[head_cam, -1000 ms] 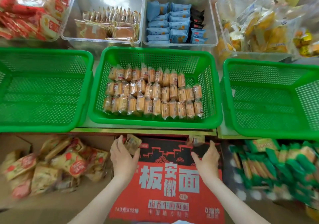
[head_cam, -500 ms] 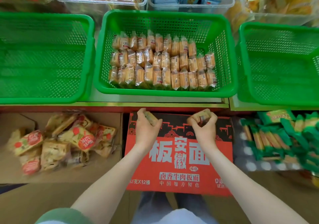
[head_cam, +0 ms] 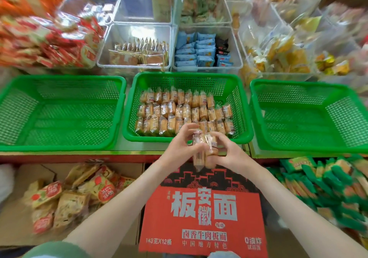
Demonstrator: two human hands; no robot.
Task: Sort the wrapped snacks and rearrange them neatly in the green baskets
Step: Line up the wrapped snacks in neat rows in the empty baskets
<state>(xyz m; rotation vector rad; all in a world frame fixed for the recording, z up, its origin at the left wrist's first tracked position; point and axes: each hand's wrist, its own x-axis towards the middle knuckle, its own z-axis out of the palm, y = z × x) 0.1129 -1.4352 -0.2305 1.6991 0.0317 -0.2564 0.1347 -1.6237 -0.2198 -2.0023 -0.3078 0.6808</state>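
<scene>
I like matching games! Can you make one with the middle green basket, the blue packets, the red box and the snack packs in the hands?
1 middle green basket
2 blue packets
3 red box
4 snack packs

A in a clear tub
B gripped by the left hand and right hand
C holds rows of snacks
D bears white letters

Pairs: 1-C, 2-A, 3-D, 4-B.

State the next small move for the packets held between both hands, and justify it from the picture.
Probably carry the packets forward over the middle green basket and stand them at the right end of the back row, which stops shorter than the other rows. The left hand and right hand grip them together just before its near rim.
</scene>
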